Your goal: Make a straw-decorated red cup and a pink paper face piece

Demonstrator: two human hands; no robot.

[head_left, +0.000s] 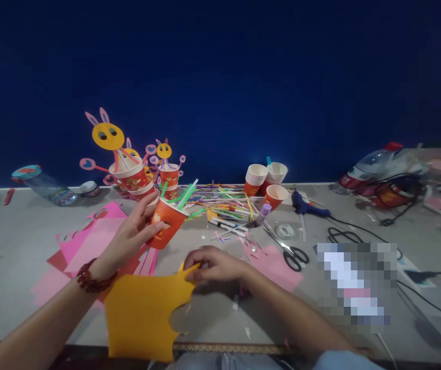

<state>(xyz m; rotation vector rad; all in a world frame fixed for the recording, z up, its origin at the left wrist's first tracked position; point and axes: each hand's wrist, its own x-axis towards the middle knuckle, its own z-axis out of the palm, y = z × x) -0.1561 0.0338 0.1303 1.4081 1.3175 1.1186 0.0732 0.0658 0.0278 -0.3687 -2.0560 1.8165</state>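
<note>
Left hand [139,228]: curled about the red cup [167,221], closed only as far as the cup's girth lets it, thumb across the printed front.
Red cup: in that grasp, raised in front of the rabbit-figure cups [128,172], tilted with its mouth up and to the right; green straws [187,194] poke out.
Right hand [215,264]: fingers and thumb drawn together in a pinch on the upper right corner of the yellow sheet [143,313].
Yellow sheet: spreads below and left of the pinch, beneath the cup and apart from it, scalloped cuts along its right side.
Scissors [292,252]: right of the right hand, lying near pink paper [278,270], touched by neither hand.
Hidden: the left fingers' ends, behind the cup; the right fingertips' exact contact is hard to make out.
Blurred out: a pixelated patch at right, contents unreadable.
</note>
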